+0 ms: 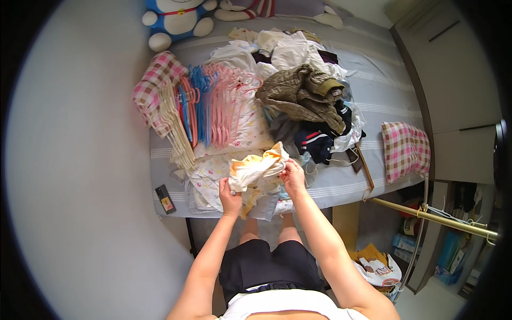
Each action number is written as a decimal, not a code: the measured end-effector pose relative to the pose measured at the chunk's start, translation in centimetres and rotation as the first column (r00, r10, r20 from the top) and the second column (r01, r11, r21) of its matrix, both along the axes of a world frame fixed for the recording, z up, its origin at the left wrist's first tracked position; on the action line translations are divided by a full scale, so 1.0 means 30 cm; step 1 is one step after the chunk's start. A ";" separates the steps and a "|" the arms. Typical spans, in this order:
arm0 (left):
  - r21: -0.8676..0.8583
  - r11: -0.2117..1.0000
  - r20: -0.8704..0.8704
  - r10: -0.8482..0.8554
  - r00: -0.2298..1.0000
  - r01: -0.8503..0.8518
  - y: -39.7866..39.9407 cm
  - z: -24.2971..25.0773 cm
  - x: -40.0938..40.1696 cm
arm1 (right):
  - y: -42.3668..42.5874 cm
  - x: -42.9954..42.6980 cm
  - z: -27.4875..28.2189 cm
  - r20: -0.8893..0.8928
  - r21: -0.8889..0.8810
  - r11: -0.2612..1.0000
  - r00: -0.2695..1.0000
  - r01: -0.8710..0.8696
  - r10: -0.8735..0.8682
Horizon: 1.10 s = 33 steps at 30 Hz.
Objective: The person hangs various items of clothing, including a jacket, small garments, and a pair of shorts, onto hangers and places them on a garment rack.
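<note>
A small white and yellow cloth garment (pixel 256 168) is stretched between my two hands above the bed's near edge. My left hand (pixel 231 199), with a ring on one finger, grips its left end. At its right end, my right hand (pixel 293 176) pinches the fabric. Below the garment lie printed white cloths (pixel 206 180) and a grey cloth (pixel 266 206). Just beyond is a row of pink, blue and cream clothes hangers (pixel 212 106), resting partly on a printed white pillow or folded quilt (pixel 252 128).
A heap of clothes with a quilted olive jacket (pixel 296 94) covers the bed's middle. Checked cushions (pixel 406 152) lie at both sides. A phone (pixel 165 199) sits near the left corner. A brass-coloured rail (pixel 436 220) stands right, with hung clothes (pixel 378 266) below. Plush toys (pixel 180 20) sit behind.
</note>
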<state>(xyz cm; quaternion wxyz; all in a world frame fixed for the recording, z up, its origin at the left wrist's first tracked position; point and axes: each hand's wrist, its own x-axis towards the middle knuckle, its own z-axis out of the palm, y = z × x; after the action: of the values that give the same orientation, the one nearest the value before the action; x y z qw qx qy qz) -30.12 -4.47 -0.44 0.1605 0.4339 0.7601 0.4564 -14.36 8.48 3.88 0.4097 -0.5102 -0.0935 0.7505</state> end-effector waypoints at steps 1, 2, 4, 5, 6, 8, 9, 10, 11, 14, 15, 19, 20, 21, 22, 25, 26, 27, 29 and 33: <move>0.005 1.000 0.002 0.003 1.000 -0.003 -0.005 0.014 -0.005 | -0.001 0.020 -0.029 -0.050 0.037 0.999 0.999 -0.008 0.010; -0.025 0.999 0.170 -0.020 0.985 0.025 -0.009 0.028 -0.011 | -0.016 0.040 -0.056 -0.087 0.043 0.999 0.996 0.014 -0.011; -0.046 0.998 0.323 -0.025 0.946 0.042 -0.018 0.043 -0.057 | -0.039 0.024 -0.053 -0.185 0.054 0.998 0.982 -0.020 0.029; -0.047 0.996 0.730 -0.016 0.684 0.074 -0.021 0.050 -0.084 | -0.053 0.015 -0.051 -0.217 0.012 0.999 0.975 -0.037 0.039; -0.031 0.994 0.966 0.003 0.258 0.107 -0.020 0.065 -0.104 | -0.067 0.012 -0.044 -0.220 -0.019 0.997 0.973 -0.078 0.072; 0.028 0.993 0.937 0.015 -0.350 0.118 -0.013 0.093 -0.137 | -0.102 0.006 -0.043 -0.228 0.004 0.981 0.955 -0.196 0.191; 0.036 0.993 0.937 0.007 -0.348 0.116 -0.002 0.100 -0.146 | -0.121 0.006 -0.046 -0.236 0.014 0.974 0.946 -0.227 0.223; -0.037 0.999 0.992 0.039 -0.123 0.019 0.011 0.101 -0.147 | -0.138 0.005 -0.054 -0.225 0.015 0.972 0.946 -0.236 0.233; -0.085 0.992 0.990 0.095 0.104 -0.095 0.021 0.104 -0.150 | -0.149 0.008 -0.061 -0.213 0.017 0.969 0.946 -0.246 0.244; 0.027 0.970 0.991 0.005 0.134 -0.240 0.034 0.148 -0.211 | -0.155 0.030 -0.020 0.301 -0.131 0.800 0.745 -0.586 0.595; 0.079 0.961 0.991 -0.047 0.125 -0.265 0.042 0.164 -0.218 | -0.163 0.067 -0.063 0.454 -0.131 0.630 0.519 -0.765 0.724; 0.079 0.980 0.990 -0.056 0.126 -0.184 0.047 0.196 -0.245 | -0.222 0.013 -0.110 0.835 -0.237 0.464 0.065 -0.854 0.546; 0.078 0.983 0.993 -0.061 0.105 -0.169 0.040 0.206 -0.250 | -0.219 -0.036 -0.111 0.905 0.076 0.562 0.293 -0.824 0.308; 0.078 0.983 0.993 -0.061 0.105 -0.166 0.038 0.221 -0.250 | -0.214 -0.073 -0.117 0.866 0.384 0.581 0.499 -0.718 0.044; 0.082 0.992 0.992 -0.071 0.109 -0.101 0.025 0.231 -0.258 | -0.198 -0.133 -0.076 0.854 0.452 0.467 0.519 -0.759 0.017; 0.088 0.996 0.989 -0.086 0.118 -0.011 0.000 0.240 -0.267 | -0.117 -0.267 0.020 0.831 0.499 0.252 0.540 -0.829 0.133; 0.089 0.996 0.968 -0.085 0.236 -0.006 -0.015 0.230 -0.277 | -0.097 -0.296 0.032 0.814 0.494 0.156 0.518 -0.855 0.264; 0.092 0.996 0.932 -0.086 0.351 -0.001 -0.022 0.222 -0.290 | -0.080 -0.315 0.024 0.813 0.498 0.146 0.519 -0.855 0.264; 0.039 0.984 0.947 0.019 0.321 -0.174 -0.034 0.207 -0.342 | -0.049 -0.329 -0.045 0.881 0.120 0.491 0.320 -0.863 0.348; 0.082 0.988 0.993 -0.070 0.091 -0.131 -0.047 0.190 -0.426 | 0.051 -0.282 -0.257 0.587 0.074 0.716 0.610 -0.695 0.532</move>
<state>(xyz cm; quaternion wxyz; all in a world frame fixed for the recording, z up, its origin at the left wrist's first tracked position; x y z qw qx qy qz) -42.92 -5.88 5.26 0.5882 0.0074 0.4254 0.6878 -22.81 10.00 -3.83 0.1529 -0.5634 -0.4832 0.6525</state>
